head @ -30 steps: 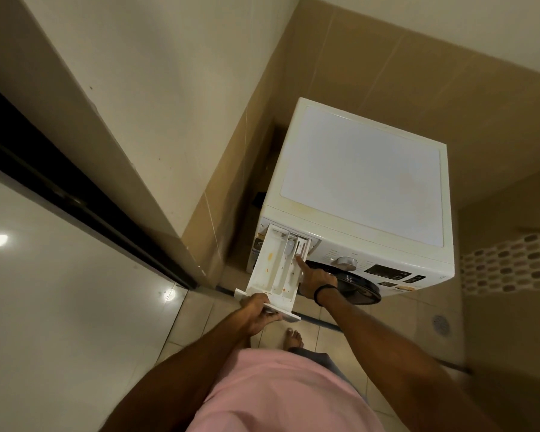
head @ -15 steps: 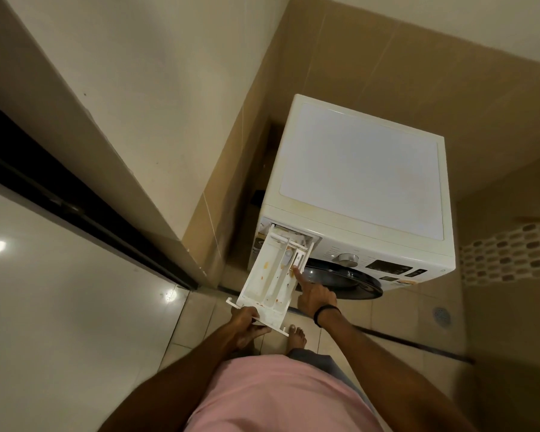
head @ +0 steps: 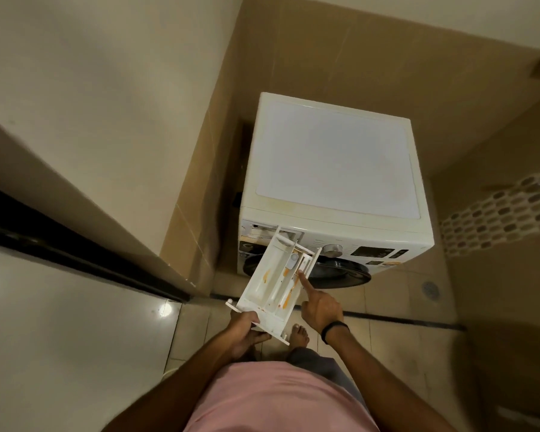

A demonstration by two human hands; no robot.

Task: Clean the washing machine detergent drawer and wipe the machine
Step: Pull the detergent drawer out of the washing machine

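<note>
Tiled corner [head: 262, 67]; left grip [head: 246, 333] holds drawer [head: 270, 286]; labels [head: 376, 252] blurred.

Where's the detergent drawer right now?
Head view, centre: the detergent drawer juts from the upper-left front of the washing machine, left hand gripping its near end.

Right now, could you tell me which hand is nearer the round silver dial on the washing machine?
Right. The right hand points into the white plastic drawer, short of the dial; the left hand grips the drawer's front end, farther off.
</note>
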